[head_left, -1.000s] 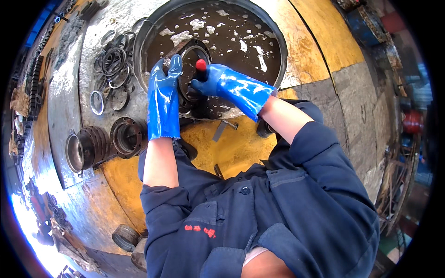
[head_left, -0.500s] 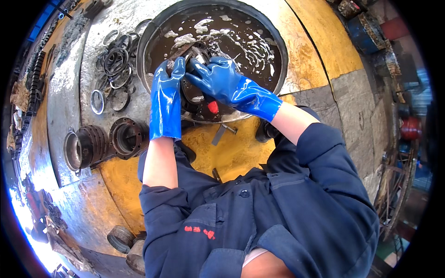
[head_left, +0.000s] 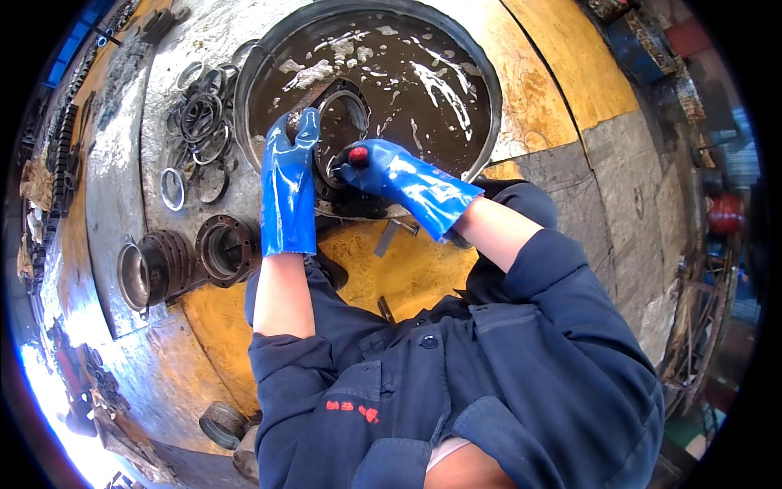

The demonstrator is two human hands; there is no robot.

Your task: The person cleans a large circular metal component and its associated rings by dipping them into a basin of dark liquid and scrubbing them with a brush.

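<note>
The right grip, in a glossy blue rubber glove, is closed in a fist round a dark-handled tool with a red end; its working end is hidden. The left grip, gloved alike, lies along the left side of a dark, wet, round metal housing with a flanged mouth, thumb raised apart from the fingers; how firmly it holds, I cannot tell.

The housing sits between the two grips, reaching just beyond them, inside a wide black round basin of murky brown liquid with pale foam.

Work on this housing looks under way rather than finished: the tool is right at it, and its walls appear dark. How much is done inside is hidden. Left of the left grip, on the floor, lies a heap of thin metal rings. Nearer the body from that grip are a ribbed metal cylinder and a dark flanged metal ring, both outside the basin; whether they have been worked on, I cannot judge.
</note>
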